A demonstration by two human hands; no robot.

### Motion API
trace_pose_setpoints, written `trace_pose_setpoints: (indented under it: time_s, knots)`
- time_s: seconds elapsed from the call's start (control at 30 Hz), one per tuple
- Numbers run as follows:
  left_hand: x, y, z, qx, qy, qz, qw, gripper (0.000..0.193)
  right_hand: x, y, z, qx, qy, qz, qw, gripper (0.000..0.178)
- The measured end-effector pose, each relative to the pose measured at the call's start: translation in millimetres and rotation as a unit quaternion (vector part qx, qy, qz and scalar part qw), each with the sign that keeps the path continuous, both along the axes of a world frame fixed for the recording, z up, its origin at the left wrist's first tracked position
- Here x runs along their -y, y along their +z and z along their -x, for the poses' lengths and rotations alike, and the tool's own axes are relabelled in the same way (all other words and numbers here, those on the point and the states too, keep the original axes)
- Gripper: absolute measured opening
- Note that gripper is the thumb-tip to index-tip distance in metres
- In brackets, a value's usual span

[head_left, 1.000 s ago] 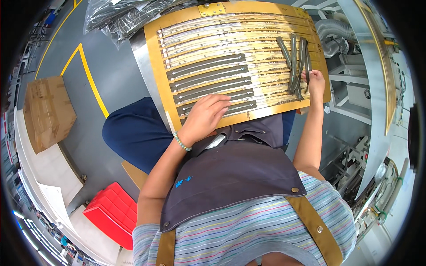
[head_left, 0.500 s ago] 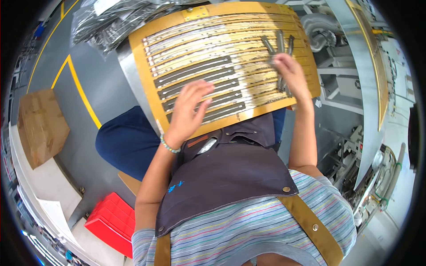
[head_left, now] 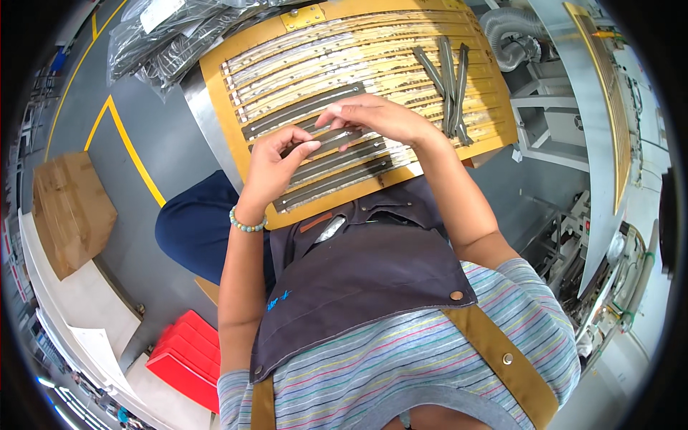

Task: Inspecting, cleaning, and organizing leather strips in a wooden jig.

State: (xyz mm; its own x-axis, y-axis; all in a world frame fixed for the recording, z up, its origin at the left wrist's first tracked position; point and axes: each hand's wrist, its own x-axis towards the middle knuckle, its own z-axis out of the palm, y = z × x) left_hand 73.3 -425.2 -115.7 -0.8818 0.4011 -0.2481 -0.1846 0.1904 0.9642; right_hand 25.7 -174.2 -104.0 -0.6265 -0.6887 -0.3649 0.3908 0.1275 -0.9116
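My left hand (head_left: 276, 161) pinches one end of a dark grey strip (head_left: 331, 140) between thumb and fingertips. The fingers of my right hand (head_left: 383, 118) close around the strip's other part, palm turned down. Both hands are over a yellow slotted board (head_left: 236, 154) lying across my lap. Similar grey strips (head_left: 337, 188) lie in its lower left slots, partly covered by my hands. Loose grey strips (head_left: 448, 86) overlap each other, crossing the slots on the board's right side.
Plastic-wrapped dark goods (head_left: 172, 43) are piled beyond the board's far left corner. A cardboard box (head_left: 75, 211) and a red bin (head_left: 188, 355) stand at the left. At the right are a silver flexible duct (head_left: 512, 36) and a metal frame (head_left: 555, 136).
My right hand has come left from the loose strips to my left hand, and a strip is now held between them. The left hand has closed and shifted slightly left.
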Motion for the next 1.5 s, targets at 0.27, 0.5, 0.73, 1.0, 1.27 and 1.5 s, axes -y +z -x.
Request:
trace_pose_setpoints:
  time_s: [0.27, 0.5, 0.73, 1.0, 1.27, 1.5]
  knots:
    - [25, -15, -2, 0.028, -0.044, 0.047, 0.997, 0.008, -13, -10, -11, -0.005, -0.026, -0.130, 0.991, 0.011]
    - [84, -52, 27, 0.062, 0.138, 0.048, 0.987, 0.009, -36, -58, 27, -0.026, -0.098, -0.166, 0.981, 0.012]
    - [60, -90, 63, -0.134, 0.296, 0.285, 0.902, 0.013, -14, -85, 91, -0.075, -0.113, -0.210, 0.968, 0.015]
    - [54, -92, 69, -0.098, 0.340, 0.281, 0.892, 0.013, -18, -92, 98, -0.035, -0.155, -0.205, 0.966, 0.014]
    - [51, -94, 70, -0.109, 0.347, 0.294, 0.884, 0.013, -18, -97, 98, -0.034, -0.172, -0.195, 0.965, 0.014]
    - [45, -81, 70, -0.118, 0.283, 0.420, 0.854, 0.028, -16, -98, 95, -0.048, -0.181, -0.203, 0.961, 0.015]
